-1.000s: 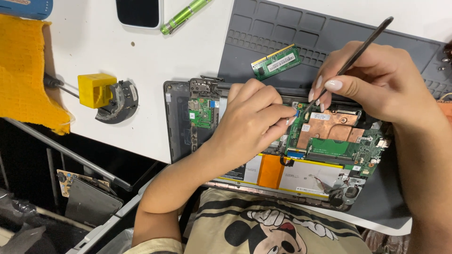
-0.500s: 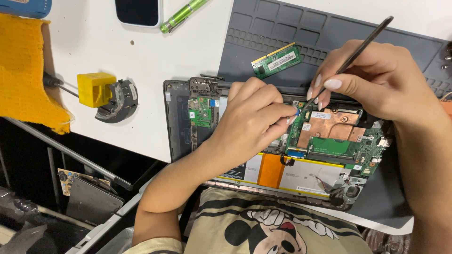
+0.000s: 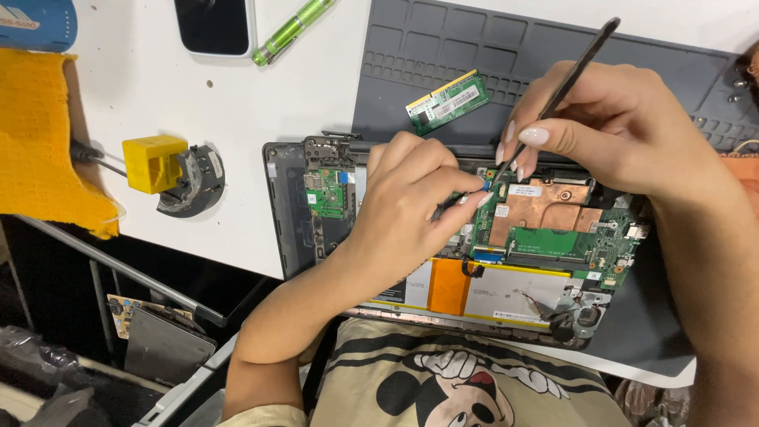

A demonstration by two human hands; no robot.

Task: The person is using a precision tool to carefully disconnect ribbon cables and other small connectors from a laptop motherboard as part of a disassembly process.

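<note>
A loose green memory module (image 3: 447, 102) lies on the grey work mat (image 3: 632, 47) just beyond the opened laptop (image 3: 451, 229), apart from both hands. Farther left on the white bench (image 3: 237, 119) sit a yellow block (image 3: 154, 163) resting against a round dark part (image 3: 198, 180), a green pen-shaped tool (image 3: 291, 30) near the far edge, a dark phone-like slab (image 3: 213, 25) and a yellow cloth (image 3: 43, 134) draped over the bench's left end. The left hand (image 3: 403, 209) lies across the middle of the laptop and hides much of the board beneath it; its fingers are pinched narrow, thumb and forefinger meeting at a small blue tab (image 3: 484, 183) beside the copper heat plate (image 3: 541, 204). The right hand (image 3: 613, 126) is closed around a thin black probe (image 3: 557, 93), held like a pen, its tip coming down right at that same tab. The laptop rests with its bottom cover off, straddling the mat and the bench edge close to the person's chest. Inside, a small green board (image 3: 326, 192) shows at the left, the main green board (image 3: 573, 245) with a seated memory module lies at the right, and a flat white battery (image 3: 506, 296) with an orange strip runs along the near side.
</note>
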